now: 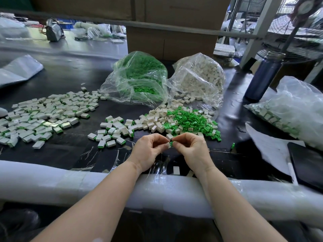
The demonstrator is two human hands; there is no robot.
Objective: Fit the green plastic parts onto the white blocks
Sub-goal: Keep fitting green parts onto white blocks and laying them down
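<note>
My left hand (148, 151) pinches a small white block (168, 145) at its fingertips. My right hand (191, 147) pinches a green plastic part (172, 142) and holds it against the block. Both hands meet just above the black table, in front of a mixed heap of loose green parts (190, 119) and white blocks (155, 122). Behind the heap lie an open bag of green parts (139, 75) and an open bag of white blocks (201, 75). Fitted blocks with green edges (43, 116) spread across the left of the table.
A padded white roll (70, 180) lines the table's near edge under my forearms. A dark blue bottle (262, 77) stands at the right, beside a bag of fitted pieces (288, 110). A dark tablet (307, 163) lies near the right edge. A cardboard box (171, 41) stands behind the bags.
</note>
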